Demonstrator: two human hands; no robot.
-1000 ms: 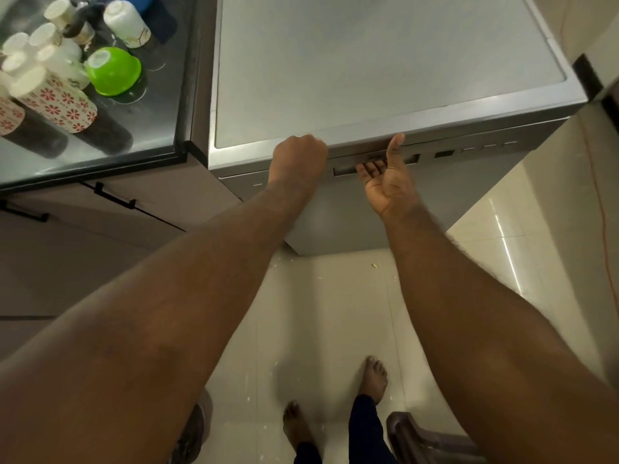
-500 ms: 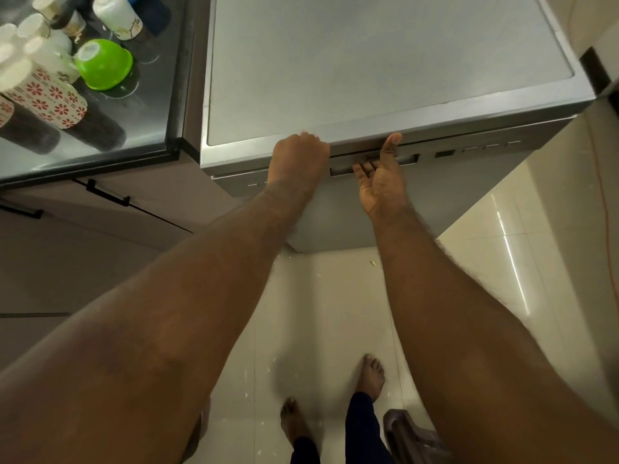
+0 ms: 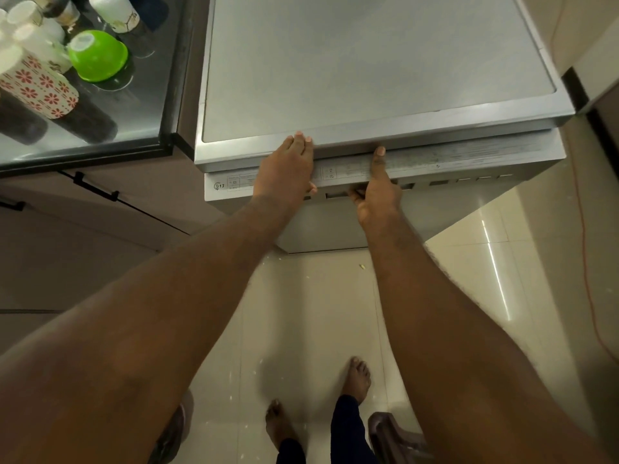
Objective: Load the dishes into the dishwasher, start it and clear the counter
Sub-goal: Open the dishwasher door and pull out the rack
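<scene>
A silver dishwasher (image 3: 368,61) stands straight ahead, beside the counter. Its door (image 3: 475,159) is tilted out a little at the top, so the control strip on the door's upper edge shows. My left hand (image 3: 288,172) lies with straight fingers over the front rim of the dishwasher's top. My right hand (image 3: 376,195) has its fingers hooked into the door's handle recess and its thumb up on the control strip. Dishes stand on the dark counter (image 3: 100,128) at the upper left: an upturned green bowl (image 3: 98,56), a floral cup (image 3: 37,85) and several white cups (image 3: 114,11).
Cabinet drawers with black handles (image 3: 97,187) sit under the counter. A brown plastic seat (image 3: 392,437) stands by my bare feet on the tiled floor. An orange cable (image 3: 582,229) runs down the right side. A wall corner is close on the right.
The dishwasher door has come out from under the top, showing its control strip. My left hand went from a fist to flat fingers on the rim. My right hand kept its hold.
</scene>
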